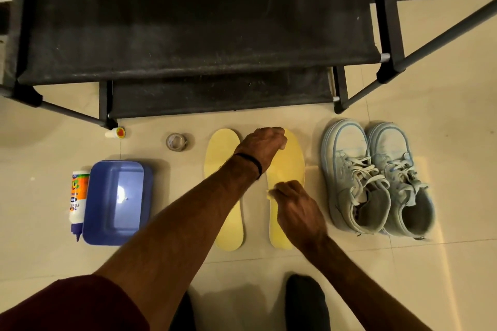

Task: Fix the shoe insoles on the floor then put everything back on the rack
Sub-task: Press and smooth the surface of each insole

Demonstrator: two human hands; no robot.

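Two yellow insoles lie side by side on the tiled floor, the left insole (223, 183) untouched. My left hand (265, 142) reaches across it and holds the toe end of the right insole (291, 164), fingers curled down over the tip. My right hand (294, 203) pinches that insole's left edge near its middle; the exact contact is small and blurred. A pair of pale blue sneakers (376, 180) stands to the right of the insoles. The black fabric shoe rack (188, 35) stands just beyond, its shelves bare.
Left of the insoles are a clear tape roll (176, 141), a small white bottle (116, 133) by the rack's leg, a blue plastic tray (115, 201) and a glue bottle (78, 196) lying beside it. My dark-socked feet (306, 301) are at the bottom.
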